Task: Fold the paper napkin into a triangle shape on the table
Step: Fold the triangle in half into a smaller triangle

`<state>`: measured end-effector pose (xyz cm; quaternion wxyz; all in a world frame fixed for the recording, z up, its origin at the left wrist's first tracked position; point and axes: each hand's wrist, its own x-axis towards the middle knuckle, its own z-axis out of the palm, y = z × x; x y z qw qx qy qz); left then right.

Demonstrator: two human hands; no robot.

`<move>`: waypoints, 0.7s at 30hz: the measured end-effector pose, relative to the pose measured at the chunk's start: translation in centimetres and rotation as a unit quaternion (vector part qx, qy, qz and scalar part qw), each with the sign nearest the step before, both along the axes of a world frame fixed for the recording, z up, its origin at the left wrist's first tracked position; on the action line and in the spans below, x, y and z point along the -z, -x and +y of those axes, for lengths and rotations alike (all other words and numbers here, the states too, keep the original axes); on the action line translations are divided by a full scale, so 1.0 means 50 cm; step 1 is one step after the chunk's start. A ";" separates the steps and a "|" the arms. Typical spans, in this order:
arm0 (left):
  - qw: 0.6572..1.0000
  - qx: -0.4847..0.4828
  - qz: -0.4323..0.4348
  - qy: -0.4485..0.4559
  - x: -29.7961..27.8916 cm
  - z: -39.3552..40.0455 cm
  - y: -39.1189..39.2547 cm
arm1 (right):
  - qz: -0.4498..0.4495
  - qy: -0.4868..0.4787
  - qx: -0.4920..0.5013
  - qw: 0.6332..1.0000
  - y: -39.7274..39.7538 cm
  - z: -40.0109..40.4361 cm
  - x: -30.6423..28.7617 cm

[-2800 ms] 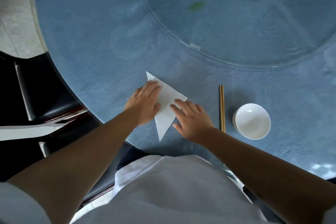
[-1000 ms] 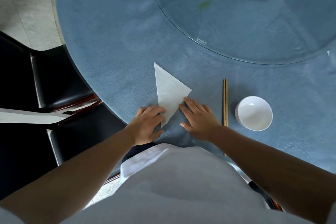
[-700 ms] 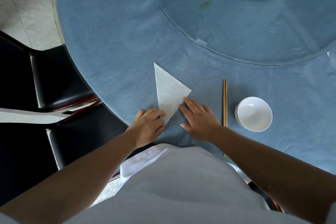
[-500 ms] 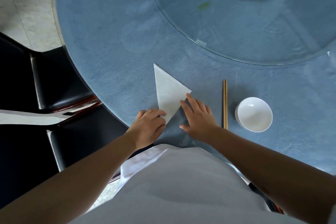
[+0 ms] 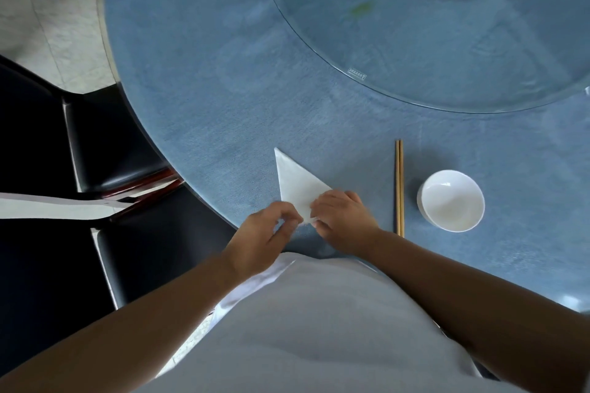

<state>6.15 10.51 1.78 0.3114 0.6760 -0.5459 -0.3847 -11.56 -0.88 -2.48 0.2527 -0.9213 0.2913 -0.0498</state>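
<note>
Blue table (image 5: 207,80); napkin (image 5: 295,185) near corner pinched between left hand (image 5: 265,236) and right hand (image 5: 343,217)

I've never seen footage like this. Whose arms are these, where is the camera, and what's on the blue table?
No machine here: a person wears a wide-angle camera on the head, looking down, so you see their own two arms and shirt. The left hand and right hand meet at the near corner of a white paper napkin, already folded into a triangle, and their fingers seem to pinch that corner. The napkin lies on a round table with a blue cloth. To the right lie a pair of chopsticks and beyond them an empty white bowl. Further away sits a glass turntable. Dark chairs stand on the left.
</note>
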 end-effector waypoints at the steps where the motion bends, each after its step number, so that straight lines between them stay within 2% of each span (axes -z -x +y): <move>1: 0.999 -0.027 0.040 -0.023 0.000 0.001 0.001 | 0.019 -0.018 -0.005 1.000 0.001 0.001 -0.004; 3: 0.997 -0.011 0.058 -0.051 0.005 0.000 -0.001 | 0.062 -0.041 -0.019 0.997 -0.002 0.002 -0.009; 6: 0.995 0.013 0.024 -0.096 0.018 -0.014 -0.007 | 0.098 -0.047 -0.039 0.993 -0.009 0.001 -0.012; 12: 0.972 -0.165 0.078 -0.148 0.029 -0.059 -0.004 | 0.114 -0.065 -0.032 0.991 -0.015 -0.004 -0.015; 16: 0.959 -0.202 0.124 -0.154 0.023 -0.089 -0.018 | 0.089 -0.092 0.005 0.992 -0.016 -0.009 -0.017; 21: 0.963 -0.212 0.081 -0.148 0.026 -0.128 -0.049 | 0.085 -0.095 0.075 0.989 0.009 -0.030 -0.005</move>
